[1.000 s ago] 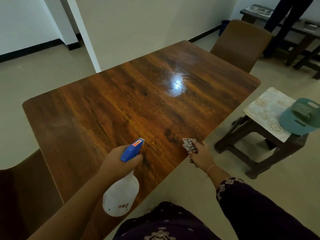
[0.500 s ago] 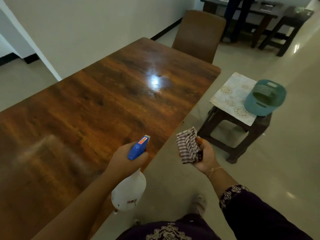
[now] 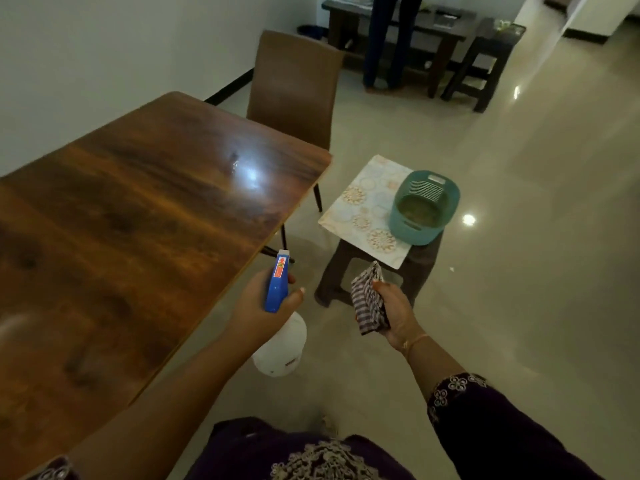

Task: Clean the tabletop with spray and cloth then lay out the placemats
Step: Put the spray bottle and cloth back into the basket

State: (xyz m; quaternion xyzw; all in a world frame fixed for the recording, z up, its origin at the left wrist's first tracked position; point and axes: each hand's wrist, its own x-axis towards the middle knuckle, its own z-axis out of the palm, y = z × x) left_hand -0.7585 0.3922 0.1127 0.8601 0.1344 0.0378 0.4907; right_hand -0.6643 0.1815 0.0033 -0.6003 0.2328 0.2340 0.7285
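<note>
My left hand (image 3: pixel 258 303) grips a white spray bottle (image 3: pixel 280 348) by its blue trigger head, just off the near right edge of the brown wooden table (image 3: pixel 131 216). My right hand (image 3: pixel 394 311) holds a bunched striped cloth (image 3: pixel 367 303) over the floor, right of the bottle. Both hands are clear of the tabletop. A pale patterned placemat (image 3: pixel 363 209) lies on a dark low stool (image 3: pixel 346 271) ahead of my right hand, with a teal plastic basket (image 3: pixel 424 207) standing on it.
A brown chair (image 3: pixel 294 88) stands at the table's far end. Beyond it are dark benches (image 3: pixel 443 32) and a person's legs (image 3: pixel 391 39). Glossy tiled floor (image 3: pixel 519 237) spreads to the right. A white wall runs along the table's far left side.
My view has swung right and I have stepped away from the table. The cloth has come off the table edge, and both hands now hang over the floor near the stool.
</note>
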